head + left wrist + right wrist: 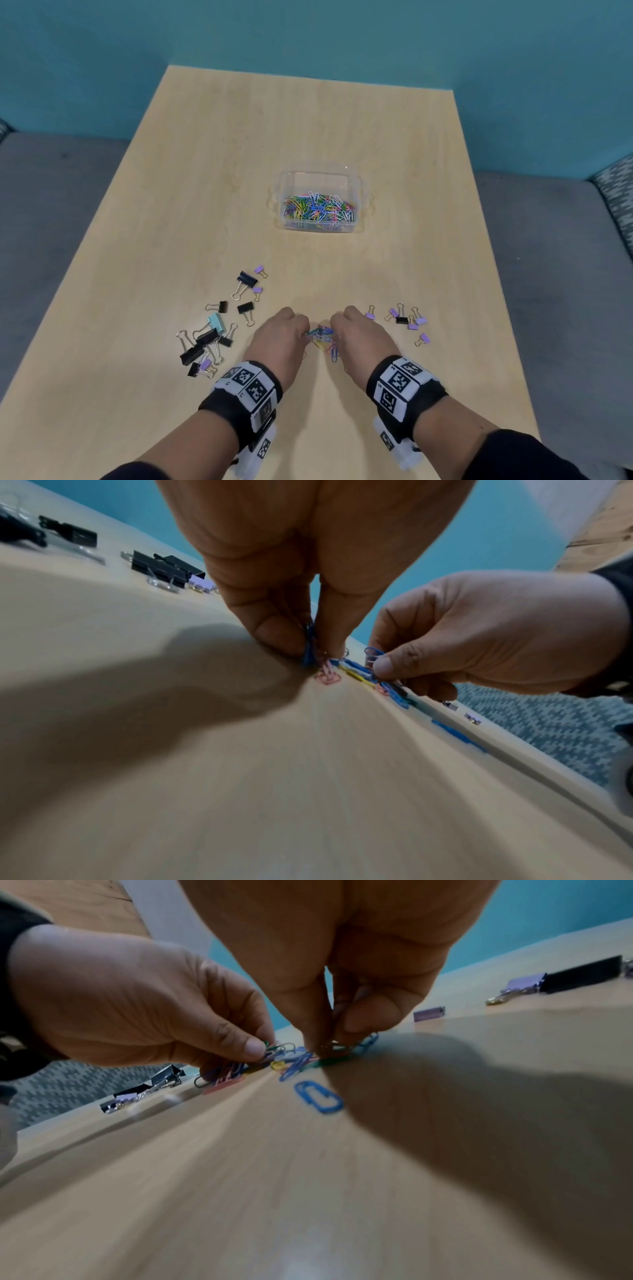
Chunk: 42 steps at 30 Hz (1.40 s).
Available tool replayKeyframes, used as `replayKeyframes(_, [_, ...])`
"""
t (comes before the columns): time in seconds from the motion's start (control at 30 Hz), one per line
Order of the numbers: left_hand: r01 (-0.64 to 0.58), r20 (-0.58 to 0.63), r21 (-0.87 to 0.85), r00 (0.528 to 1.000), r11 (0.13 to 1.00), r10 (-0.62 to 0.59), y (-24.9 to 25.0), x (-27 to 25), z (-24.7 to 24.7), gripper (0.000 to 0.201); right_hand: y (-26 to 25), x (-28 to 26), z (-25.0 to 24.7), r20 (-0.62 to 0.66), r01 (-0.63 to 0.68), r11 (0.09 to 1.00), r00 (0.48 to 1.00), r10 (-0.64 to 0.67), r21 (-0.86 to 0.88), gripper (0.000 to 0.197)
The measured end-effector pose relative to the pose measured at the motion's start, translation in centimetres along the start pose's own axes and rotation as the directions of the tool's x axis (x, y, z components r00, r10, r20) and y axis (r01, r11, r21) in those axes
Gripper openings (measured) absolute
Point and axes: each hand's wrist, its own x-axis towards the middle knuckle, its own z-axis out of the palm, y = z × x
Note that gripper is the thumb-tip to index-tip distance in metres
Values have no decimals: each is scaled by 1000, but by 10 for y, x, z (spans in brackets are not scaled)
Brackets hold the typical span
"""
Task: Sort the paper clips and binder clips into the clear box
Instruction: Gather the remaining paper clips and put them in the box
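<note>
Head view shows both hands low over the near middle of the surface (308, 137), knuckles up, working on the last small heap of paper clips (323, 339) that lies between them. The left hand (281, 337) has thumb and fingers (274, 631) drawn narrow into a pinch on a few clips, one blue wire standing up between the tips. The right hand (359, 337) pinches likewise, its fingers (369, 1015) closed on several clips at the heap's right side. A single blue clip (318, 1096) lies apart, just nearer the front edge.

The clear box (318, 178) stands well apart toward the middle of the surface, already holding a thick layer of coloured clips. Binder clips remain outside it: a mostly black cluster (209, 339) toward the near left, a smaller lilac one (407, 320) just right of the right hand.

Risks, as I judge them: the clips look interlocked, so a lift may drag a dangling chain that drops on the way to the box. Both hands pulling at one tangle could scatter it toward the front edge. The lone blue clip lies flat and is easy to overlook or hard to pick up.
</note>
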Motion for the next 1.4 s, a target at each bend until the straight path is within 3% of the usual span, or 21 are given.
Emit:
replayKeyframes(0.13, [43,37,-68,998,997,-41,-1,-2,-7,13,5,1,-4,14,-36,996,999,35,85,5])
replayKeyframes(0.27, [73,64,-192,996,979,-61,-2,-1,-19,14,9,6,-17,45,-25,981,999,16,191,10])
replayKeyframes(0.4, [108,79,-273,993,956,-90,3,22,-46,16,15,27,-47,95,15,982,995,-34,191,10])
replayKeyframes(0.5, [71,-21,-318,996,946,-82,9,61,-76,13,21,62,-81,26,33,984,999,-38,175,7])
replayKeyframes(0.67, [9,-233,-219,971,976,-61,29,136,-129,7,30,122,-137,-238,5,996,971,18,94,6])
replayKeyframes(0.77, [13,-266,-181,962,983,-62,38,165,-137,6,24,146,-153,-294,-23,991,954,61,133,7])
replayKeyframes(0.83, [22,-245,-155,968,988,-60,38,168,-134,21,23,151,-153,-280,-45,985,956,91,165,18])
replayKeyframes(0.93, [-23,-241,-42,971,999,12,26,147,-124,45,30,134,-138,-278,-48,990,957,84,133,24])
replayKeyframes(1.03, [-106,-210,-39,973,994,95,8,100,-100,40,34,88,-105,-246,-21,990,968,55,140,20])
replayKeyframes(1.17, [-170,-83,-43,983,984,166,-11,15,-46,40,29,10,-44,-65,10,994,998,-3,105,23])
replayKeyframes(1.27, [-180,-21,5,983,984,180,-17,-35,-13,55,21,-38,-10,8,28,992,1000,-29,127,42])
replayKeyframes(1.4, [-193,21,139,981,971,192,-16,-43,3,72,10,-45,13,-13,-38,998,999,38,49,64])
